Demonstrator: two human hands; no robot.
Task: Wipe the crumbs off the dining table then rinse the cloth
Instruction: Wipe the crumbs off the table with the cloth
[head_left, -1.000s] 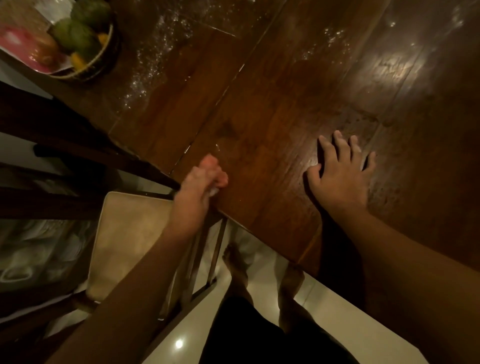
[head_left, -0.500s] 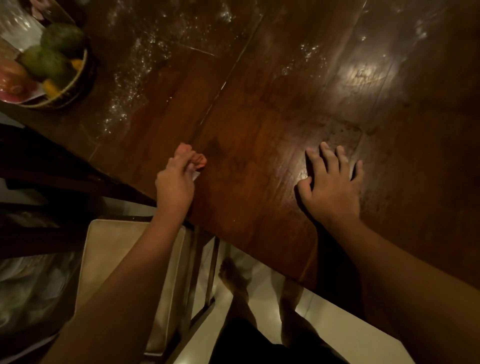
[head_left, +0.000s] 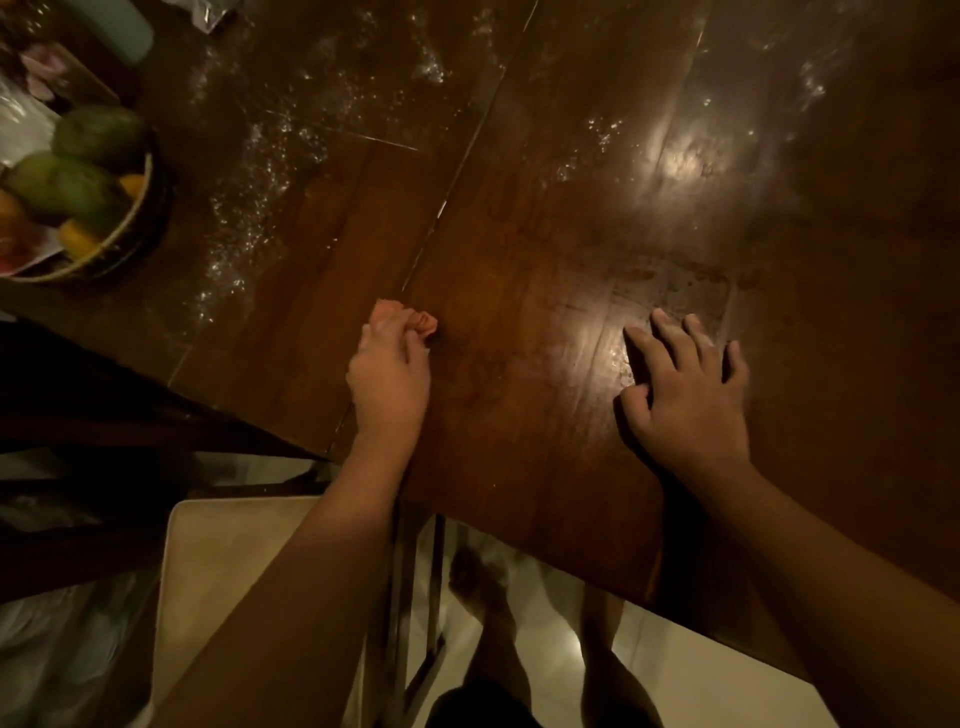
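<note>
Left hand (head_left: 388, 379) grips what seems a bunched cloth (head_left: 422, 322); right hand (head_left: 685, 400) flat on table (head_left: 519, 467).

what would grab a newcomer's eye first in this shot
The pale crumbs scattered over the far left of the dark wooden table, beside a basket of fruit at its left edge. Nearer, the left hand grips a bunched orange cloth on the tabletop, while the right hand rests flat with fingers spread.

A bunched pinkish-orange cloth (head_left: 410, 319) lies on the dark wooden table (head_left: 519, 441), pale crumbs (head_left: 249, 171) scattered beyond.
</note>
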